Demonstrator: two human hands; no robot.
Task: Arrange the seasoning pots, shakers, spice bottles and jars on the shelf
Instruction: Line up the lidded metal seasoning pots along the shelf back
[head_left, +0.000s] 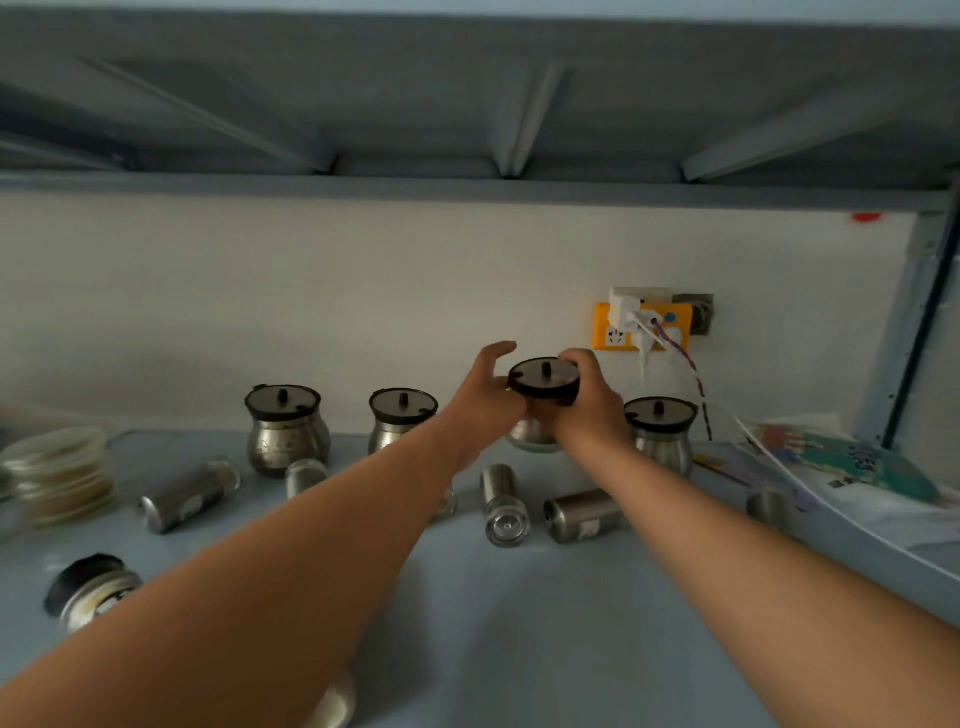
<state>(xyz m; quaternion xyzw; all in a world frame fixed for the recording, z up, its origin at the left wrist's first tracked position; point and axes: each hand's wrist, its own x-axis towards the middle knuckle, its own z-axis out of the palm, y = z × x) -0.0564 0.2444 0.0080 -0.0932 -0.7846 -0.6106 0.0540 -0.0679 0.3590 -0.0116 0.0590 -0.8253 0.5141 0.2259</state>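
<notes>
Pot (540, 410) gripped by right hand (582, 400), left hand (485, 395) spread wide beside it; lower gently, level, along shelf's (519, 597) back edge.

Shelf (519, 613): pale blue board, running back to a white wall.
Back row: three lidded steel seasoning pots standing upright, left pot (287, 430), middle pot (401, 420), right pot (662, 432).
Lying on their sides: steel shakers (503, 505) scattered in front of the pots.
Left edge: stack of plates (57, 475), blurred.
Near left: black-capped jar (91, 590), seemingly tilted.
Right end: printed packets (852, 470) under a white cable (779, 462).
</notes>
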